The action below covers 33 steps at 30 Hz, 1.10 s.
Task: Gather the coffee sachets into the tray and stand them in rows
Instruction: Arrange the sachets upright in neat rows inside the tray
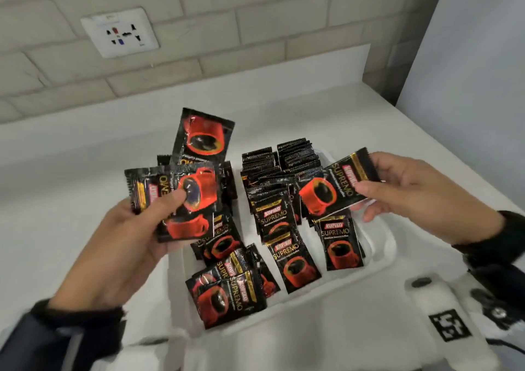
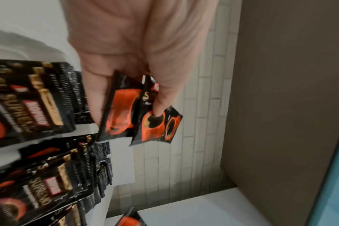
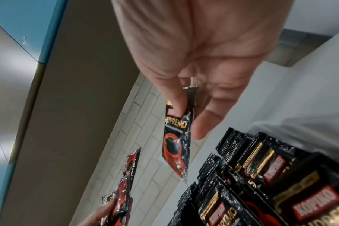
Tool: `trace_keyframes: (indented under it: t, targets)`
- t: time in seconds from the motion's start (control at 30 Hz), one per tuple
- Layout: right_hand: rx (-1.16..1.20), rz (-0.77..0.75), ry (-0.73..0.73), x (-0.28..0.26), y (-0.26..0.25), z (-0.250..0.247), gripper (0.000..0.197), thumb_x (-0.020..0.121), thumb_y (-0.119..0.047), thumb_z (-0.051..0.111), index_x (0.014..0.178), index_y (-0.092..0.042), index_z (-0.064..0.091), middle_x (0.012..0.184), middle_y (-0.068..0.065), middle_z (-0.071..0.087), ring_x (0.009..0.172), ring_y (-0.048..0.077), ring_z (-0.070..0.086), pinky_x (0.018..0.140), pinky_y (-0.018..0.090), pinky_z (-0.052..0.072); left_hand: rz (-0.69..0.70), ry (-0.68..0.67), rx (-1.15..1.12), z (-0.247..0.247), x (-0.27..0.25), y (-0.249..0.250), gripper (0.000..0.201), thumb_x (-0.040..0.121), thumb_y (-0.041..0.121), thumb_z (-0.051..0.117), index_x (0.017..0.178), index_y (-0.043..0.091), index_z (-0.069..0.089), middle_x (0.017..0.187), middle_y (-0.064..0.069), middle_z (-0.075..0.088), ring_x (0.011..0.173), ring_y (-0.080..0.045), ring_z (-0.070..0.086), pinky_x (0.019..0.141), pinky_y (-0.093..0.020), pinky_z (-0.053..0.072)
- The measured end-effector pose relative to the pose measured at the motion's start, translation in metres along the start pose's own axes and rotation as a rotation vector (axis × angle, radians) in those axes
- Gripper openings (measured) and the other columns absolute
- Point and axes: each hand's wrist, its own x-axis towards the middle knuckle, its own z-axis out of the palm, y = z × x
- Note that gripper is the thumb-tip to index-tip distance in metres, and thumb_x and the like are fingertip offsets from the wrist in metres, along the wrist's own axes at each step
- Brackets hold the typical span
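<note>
Over the white tray [image 1: 380, 245] on the counter [image 1: 85, 149], my left hand [image 1: 113, 245] gripped a fanned bunch of sachets [image 1: 187, 177], thumb pressed on the front one, fingers curled behind; my right hand [image 1: 409, 189] pinched a single sachet [image 1: 332, 189] by its top edge, held tilted above the right-hand rows; within the tray, standing sachets [image 1: 295, 154] were packed upright in two rows at the far end; nearer sachets [image 1: 292, 260] leaned back, faces showing; at the tray's near left, a loose pile [image 1: 227, 291] lay overlapped and askew; on the tiled wall [image 1: 255, 29] behind, a wall socket [image 1: 119, 32] was noted; both wrists wore dark cuffs.
</note>
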Motion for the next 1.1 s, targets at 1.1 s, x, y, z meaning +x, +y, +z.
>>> trace_keyframes:
  t: [1.1]
  targets:
    - [-1.166,-0.287,-0.633,0.093,-0.016,0.174,0.033,0.084,0.006,0.049,0.065,-0.017,0.035,0.073,-0.002,0.043,0.078,0.017,0.049,0.069,0.026,0.046,0.275,0.243,-0.192,-0.025,-0.005,-0.001,0.015,0.084,0.015,0.052,0.089,0.018,0.067,0.085,0.002,0.074,0.08,-0.012,0.071,0.064,-0.029,0.058]
